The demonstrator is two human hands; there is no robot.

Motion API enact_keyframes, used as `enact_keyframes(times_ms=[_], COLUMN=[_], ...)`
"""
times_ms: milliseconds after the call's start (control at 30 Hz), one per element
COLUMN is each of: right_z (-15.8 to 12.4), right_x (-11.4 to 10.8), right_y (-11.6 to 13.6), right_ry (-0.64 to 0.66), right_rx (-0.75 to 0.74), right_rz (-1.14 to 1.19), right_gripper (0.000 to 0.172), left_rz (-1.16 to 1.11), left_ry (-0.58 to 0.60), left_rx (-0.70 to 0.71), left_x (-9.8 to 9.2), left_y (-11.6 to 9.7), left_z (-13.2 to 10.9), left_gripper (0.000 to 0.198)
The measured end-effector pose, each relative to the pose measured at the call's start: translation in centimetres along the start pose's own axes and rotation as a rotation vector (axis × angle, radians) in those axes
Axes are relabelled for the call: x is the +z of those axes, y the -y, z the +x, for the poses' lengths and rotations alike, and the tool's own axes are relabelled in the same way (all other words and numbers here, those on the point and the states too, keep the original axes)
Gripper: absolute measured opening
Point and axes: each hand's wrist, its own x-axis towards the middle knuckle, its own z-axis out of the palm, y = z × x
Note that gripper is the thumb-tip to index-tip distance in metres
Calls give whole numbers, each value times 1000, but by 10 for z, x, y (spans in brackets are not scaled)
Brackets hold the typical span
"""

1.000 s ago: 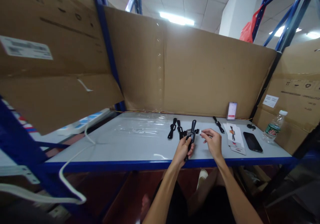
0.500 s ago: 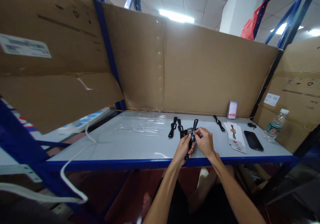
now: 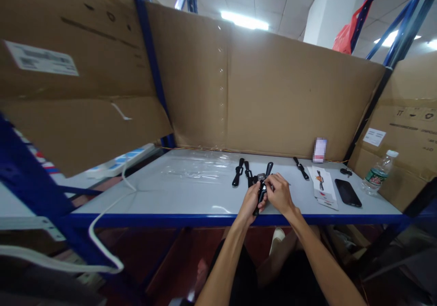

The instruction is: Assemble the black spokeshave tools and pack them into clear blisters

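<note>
My left hand [image 3: 250, 202] is closed around a black spokeshave [image 3: 269, 167], held tilted above the table's front edge with one handle pointing up and away. My right hand [image 3: 280, 193] has its fingertips pinched together at the tool's metal middle; the small part between them is hidden. Just behind my left hand lies a second black spokeshave [image 3: 247, 168], partly covered by the hand and the held tool. To its left is another spokeshave [image 3: 238, 173]. One more spokeshave [image 3: 301, 168] lies to the right of my hands.
Clear plastic wrap [image 3: 201, 167] lies on the left of the table [image 3: 164, 201]. On the right are printed cards [image 3: 322, 187], a black phone [image 3: 348, 192], keys [image 3: 346, 172], a water bottle [image 3: 377, 174] and a propped-up screen [image 3: 320, 150]. Cardboard walls [image 3: 290, 96] enclose the table.
The view has shifted slightly, so everything appears a little to the right. My right fingers have moved slightly at the spokeshave's middle, while my left hand keeps its hold.
</note>
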Motion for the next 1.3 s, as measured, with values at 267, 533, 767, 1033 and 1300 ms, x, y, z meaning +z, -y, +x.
enact_keyframes(times_ms=[267,533,767,1033,1300], right_z=[1,7,24,25,22], right_x=[-2,-4,-12,2,6], right_y=[-1,2,7,3,3], right_ry=[93,162,315,193,115], right_rx=[-95,-68,10,315,228], right_rz=[-105,-104,-115,92,-114], right_gripper=[26,35,26,15,16], left_rz=[-11,-5,18,-19,-33], left_ry=[-20,-39,-48,-46,-49], left_rx=[12,46,7,1,-5], left_x=[0,-1,-1,0,-1], left_y=[1,6,2,1,0], left_z=[1,4,3,4,2], left_gripper=[54,50,49,49,50])
